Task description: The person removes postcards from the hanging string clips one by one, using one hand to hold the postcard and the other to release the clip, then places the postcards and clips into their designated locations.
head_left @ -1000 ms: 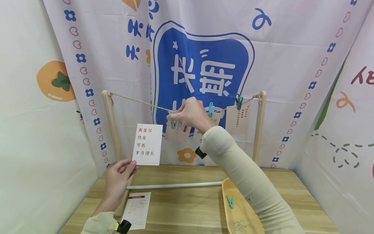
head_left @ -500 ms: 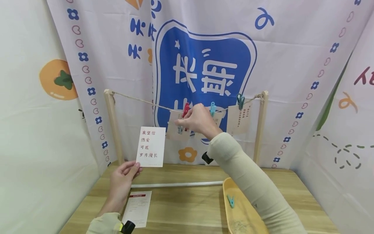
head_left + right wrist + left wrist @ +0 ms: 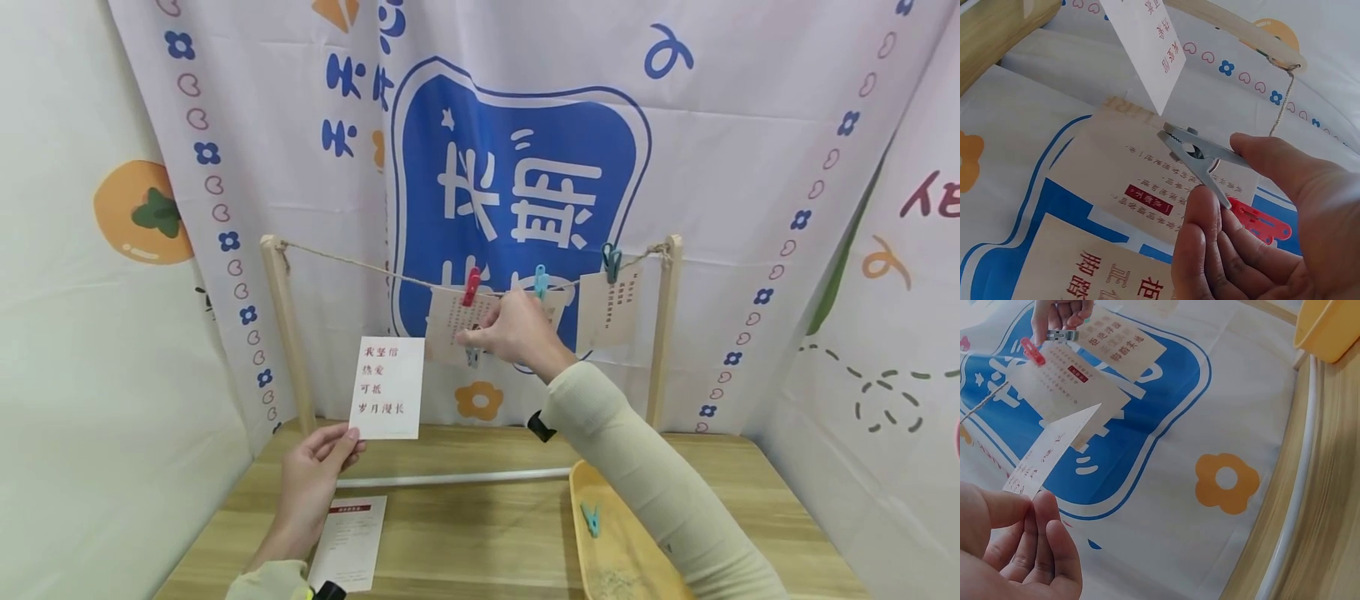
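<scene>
At the lower left of the head view, my left hand pinches the bottom corner of a white card with red writing, held upright. My right hand is just below the string, in front of the hanging cards. Between its thumb and fingers is a grey-blue clothespin; its tips are near each other and grip no card. Behind this hand, a beige card hangs from a red clothespin. The card under the light blue clothespin is partly hidden by the hand.
Another card hangs from a dark teal clothespin near the right wooden post. A printed card lies on the table. A yellow tray with a teal clothespin stands at right. A white rod crosses the table.
My right hand has moved down and to the right, away from the string, uncovering the red clothespin. The left hand's card has moved slightly lower.
</scene>
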Motion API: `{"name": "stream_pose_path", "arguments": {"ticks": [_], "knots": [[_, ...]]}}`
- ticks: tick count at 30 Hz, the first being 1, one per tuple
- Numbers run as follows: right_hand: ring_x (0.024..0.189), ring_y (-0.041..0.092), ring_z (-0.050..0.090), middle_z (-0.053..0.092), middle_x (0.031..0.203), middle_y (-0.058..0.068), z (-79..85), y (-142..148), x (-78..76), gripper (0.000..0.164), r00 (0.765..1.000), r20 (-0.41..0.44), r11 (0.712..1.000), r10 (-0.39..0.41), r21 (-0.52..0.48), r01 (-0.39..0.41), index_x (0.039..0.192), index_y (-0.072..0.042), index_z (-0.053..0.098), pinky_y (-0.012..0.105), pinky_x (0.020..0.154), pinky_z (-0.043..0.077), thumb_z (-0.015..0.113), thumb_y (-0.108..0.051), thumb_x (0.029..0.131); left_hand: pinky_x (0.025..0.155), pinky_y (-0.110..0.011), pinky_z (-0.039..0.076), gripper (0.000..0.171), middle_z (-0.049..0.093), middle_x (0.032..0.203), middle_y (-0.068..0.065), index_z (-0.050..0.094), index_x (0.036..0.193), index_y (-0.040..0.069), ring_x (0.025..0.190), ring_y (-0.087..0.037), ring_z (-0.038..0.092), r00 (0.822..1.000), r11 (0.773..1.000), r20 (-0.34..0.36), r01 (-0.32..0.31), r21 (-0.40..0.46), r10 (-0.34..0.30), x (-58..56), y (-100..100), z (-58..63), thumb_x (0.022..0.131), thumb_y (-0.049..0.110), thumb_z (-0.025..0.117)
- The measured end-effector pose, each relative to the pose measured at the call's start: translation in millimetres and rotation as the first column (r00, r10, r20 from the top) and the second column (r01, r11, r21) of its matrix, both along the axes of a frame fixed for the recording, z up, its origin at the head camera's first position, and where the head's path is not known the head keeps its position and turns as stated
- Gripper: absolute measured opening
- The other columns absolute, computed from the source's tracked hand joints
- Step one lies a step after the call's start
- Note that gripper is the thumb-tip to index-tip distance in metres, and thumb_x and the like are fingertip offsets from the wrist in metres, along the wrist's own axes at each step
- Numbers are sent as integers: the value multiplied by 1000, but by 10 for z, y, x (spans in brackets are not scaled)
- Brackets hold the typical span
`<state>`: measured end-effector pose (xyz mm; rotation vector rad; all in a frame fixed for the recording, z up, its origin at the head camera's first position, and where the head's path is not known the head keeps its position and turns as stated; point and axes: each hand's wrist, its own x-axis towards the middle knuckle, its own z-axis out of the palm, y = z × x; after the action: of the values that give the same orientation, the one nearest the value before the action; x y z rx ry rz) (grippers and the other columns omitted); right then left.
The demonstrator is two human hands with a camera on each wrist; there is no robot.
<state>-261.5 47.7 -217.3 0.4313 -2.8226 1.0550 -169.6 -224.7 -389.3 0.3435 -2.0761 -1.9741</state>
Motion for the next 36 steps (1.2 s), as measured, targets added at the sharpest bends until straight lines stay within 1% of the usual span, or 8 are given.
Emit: {"name": "stream_pose_path", "arguments": {"ticks": [4, 6, 8, 13, 16, 23, 29, 36], "knots": [[51, 15, 53, 67, 65, 4, -68, 43, 0, 39, 1000, 4, 1000, 0, -7, 0, 67, -10, 75, 23, 44, 35, 89, -42, 86, 90, -19, 61, 36, 79, 97, 11, 58, 137, 0, 95, -5, 74, 1000, 1000, -3, -2, 9, 2, 0, 0, -39, 107, 20, 63], [52, 15, 56, 73, 70, 4, -102, 70, -2, 37, 1000, 2, 1000, 3, -8, -3, 69, -11, 77, 22, 44, 38, 90, -41, 85, 90, -19, 61, 37, 79, 96, 12, 58, 138, 0, 95, -5, 74, 1000, 1000, -3, -3, 13, 3, 6, 4, -48, 107, 20, 63], [53, 15, 56, 74, 71, 4, -139, 102, -3, 36, 1000, 5, 1000, 3, -7, -3, 69, -11, 77, 22, 45, 39, 90, -41, 85, 91, -18, 61, 37, 78, 93, 15, 58, 138, -1, 94, -4, 74, 1000, 1000, -5, -3, 18, 3, 14, 7, -58, 107, 19, 63], [54, 14, 51, 59, 58, 1, -223, 194, 15, 41, 1000, 22, 1000, -6, -3, 6, 64, -10, 74, 22, 44, 35, 90, -41, 85, 90, -18, 61, 37, 77, 91, 17, 57, 138, -2, 91, -1, 72, 1000, 1000, -13, -7, 27, 7, 37, 7, -88, 107, 17, 63], [55, 14, 50, 53, 56, -1, -271, 249, 27, 44, 1000, 23, 1000, -3, 5, 3, 61, -9, 71, 22, 45, 33, 90, -39, 85, 90, -18, 60, 36, 76, 90, 18, 57, 138, -2, 92, -1, 72, 1000, 999, -9, -9, 33, 9, 58, -1, -112, 107, 15, 63], [56, 12, 53, 66, 60, 0, -365, 378, 60, 43, 999, 50, 999, -6, 33, 5, 62, -12, 70, 21, 46, 34, 88, -43, 86, 90, -19, 61, 37, 76, 89, 19, 56, 138, -2, 94, -4, 74, 1000, 999, 11, -15, 46, 14, 91, -32, -202, 106, 15, 64], [55, 13, 50, 61, 58, 1, -444, 489, 74, 43, 998, 65, 1000, -17, 27, 15, 61, -11, 69, 22, 46, 32, 87, -40, 88, 87, -17, 61, 42, 76, 89, 20, 54, 143, -2, 92, -2, 74, 1000, 999, 24, -9, 41, 8, 100, -37, -275, 106, 15, 64], [55, 13, 49, 68, 63, 3, -510, 570, 97, 40, 994, 107, 1000, -23, 21, 21, 67, -10, 73, 22, 46, 32, 87, -41, 87, 90, -17, 60, 39, 77, 88, 20, 54, 140, -4, 92, -1, 74, 999, 999, 36, 3, 49, -5, 138, -16, -330, 106, 13, 63]]}}
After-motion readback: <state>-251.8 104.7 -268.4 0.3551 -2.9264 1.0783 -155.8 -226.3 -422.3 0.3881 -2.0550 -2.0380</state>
